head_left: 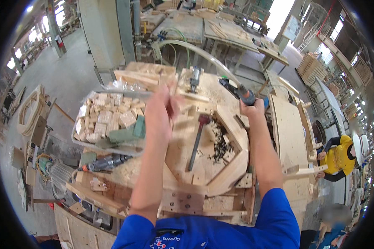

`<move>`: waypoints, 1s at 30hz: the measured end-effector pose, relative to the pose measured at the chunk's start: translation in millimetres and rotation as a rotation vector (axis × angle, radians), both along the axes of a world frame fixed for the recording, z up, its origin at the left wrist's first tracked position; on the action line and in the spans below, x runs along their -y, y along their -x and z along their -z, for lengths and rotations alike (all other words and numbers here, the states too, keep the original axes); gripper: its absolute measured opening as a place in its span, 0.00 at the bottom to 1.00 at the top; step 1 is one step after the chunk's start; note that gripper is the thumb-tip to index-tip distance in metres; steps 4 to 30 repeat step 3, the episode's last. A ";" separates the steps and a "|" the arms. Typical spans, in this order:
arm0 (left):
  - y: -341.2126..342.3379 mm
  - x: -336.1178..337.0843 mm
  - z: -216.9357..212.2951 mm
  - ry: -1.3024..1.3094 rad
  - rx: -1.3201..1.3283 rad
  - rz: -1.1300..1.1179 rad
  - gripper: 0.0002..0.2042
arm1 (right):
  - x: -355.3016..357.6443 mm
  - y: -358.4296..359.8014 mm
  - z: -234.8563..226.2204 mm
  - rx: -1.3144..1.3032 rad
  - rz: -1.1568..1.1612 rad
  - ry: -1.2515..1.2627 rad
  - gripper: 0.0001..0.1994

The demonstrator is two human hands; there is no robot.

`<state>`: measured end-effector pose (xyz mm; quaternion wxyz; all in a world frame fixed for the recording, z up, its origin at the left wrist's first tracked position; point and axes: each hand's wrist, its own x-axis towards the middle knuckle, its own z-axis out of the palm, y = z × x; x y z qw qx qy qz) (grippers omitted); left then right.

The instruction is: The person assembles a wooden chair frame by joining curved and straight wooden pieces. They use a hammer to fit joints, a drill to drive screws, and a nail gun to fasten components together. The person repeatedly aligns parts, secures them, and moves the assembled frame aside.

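My right hand is closed around a dark air tool with a clear hose running to it. My left hand is raised over the bench beside a bin of wood blocks; its fingers are smeared by motion. Between my arms lies an angled wooden frame with bevelled corners. Inside it rest a hammer with a reddish head and dark handle, and a loose heap of black screws.
The grey bin at left holds many small blocks, some green. A power drill lies before it; another metal tool stands at the back. Long boards line the right. A person in yellow works far right.
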<state>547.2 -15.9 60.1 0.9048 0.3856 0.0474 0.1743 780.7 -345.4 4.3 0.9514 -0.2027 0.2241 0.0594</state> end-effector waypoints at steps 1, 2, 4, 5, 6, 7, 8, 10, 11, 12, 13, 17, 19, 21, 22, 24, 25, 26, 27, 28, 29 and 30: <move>18.9 3.8 12.7 -0.263 -0.128 0.015 0.20 | -38.7 -19.7 -1.9 -0.051 0.068 -0.015 0.18; 39.4 16.1 26.4 -0.522 -0.264 0.048 0.21 | -57.0 -37.3 6.0 -0.012 0.056 -0.115 0.18; 32.9 6.9 19.6 -0.538 -0.252 0.015 0.21 | -81.1 -53.2 8.5 -0.002 0.025 -0.155 0.20; 32.9 6.9 19.6 -0.538 -0.252 0.015 0.21 | -81.1 -53.2 8.5 -0.002 0.025 -0.155 0.20; 32.9 6.9 19.6 -0.538 -0.252 0.015 0.21 | -81.1 -53.2 8.5 -0.002 0.025 -0.155 0.20; 32.9 6.9 19.6 -0.538 -0.252 0.015 0.21 | -81.1 -53.2 8.5 -0.002 0.025 -0.155 0.20; 32.9 6.9 19.6 -0.538 -0.252 0.015 0.21 | -81.1 -53.2 8.5 -0.002 0.025 -0.155 0.20; 32.9 6.9 19.6 -0.538 -0.252 0.015 0.21 | -81.1 -53.2 8.5 -0.002 0.025 -0.155 0.20; 32.9 6.9 19.6 -0.538 -0.252 0.015 0.21 | -81.1 -53.2 8.5 -0.002 0.025 -0.155 0.20; 32.9 6.9 19.6 -0.538 -0.252 0.015 0.21 | -81.1 -53.2 8.5 -0.002 0.025 -0.155 0.20; 32.9 6.9 19.6 -0.538 -0.252 0.015 0.21 | -81.1 -53.2 8.5 -0.002 0.025 -0.155 0.20; 32.9 6.9 19.6 -0.538 -0.252 0.015 0.21 | -81.1 -53.2 8.5 -0.002 0.025 -0.155 0.20; 32.9 6.9 19.6 -0.538 -0.252 0.015 0.21 | -81.1 -53.2 8.5 -0.002 0.025 -0.155 0.20; 32.9 6.9 19.6 -0.538 -0.252 0.015 0.21 | -81.1 -53.2 8.5 -0.002 0.025 -0.155 0.20; 32.9 6.9 19.6 -0.538 -0.252 0.015 0.21 | -81.1 -53.2 8.5 -0.002 0.025 -0.155 0.20; 32.9 6.9 19.6 -0.538 -0.252 0.015 0.21 | -81.1 -53.2 8.5 -0.002 0.025 -0.155 0.20; 32.9 6.9 19.6 -0.538 -0.252 0.015 0.21 | -81.1 -53.2 8.5 -0.002 0.025 -0.155 0.20; 32.9 6.9 19.6 -0.538 -0.252 0.015 0.21 | -81.1 -53.2 8.5 -0.002 0.025 -0.155 0.20; 32.9 6.9 19.6 -0.538 -0.252 0.015 0.21 | -81.1 -53.2 8.5 -0.002 0.025 -0.155 0.20; 32.9 6.9 19.6 -0.538 -0.252 0.015 0.21 | -81.1 -53.2 8.5 -0.002 0.025 -0.155 0.20; 32.9 6.9 19.6 -0.538 -0.252 0.015 0.21 | -81.1 -53.2 8.5 -0.002 0.025 -0.155 0.20; 32.9 6.9 19.6 -0.538 -0.252 0.015 0.21 | -81.1 -53.2 8.5 -0.002 0.025 -0.155 0.20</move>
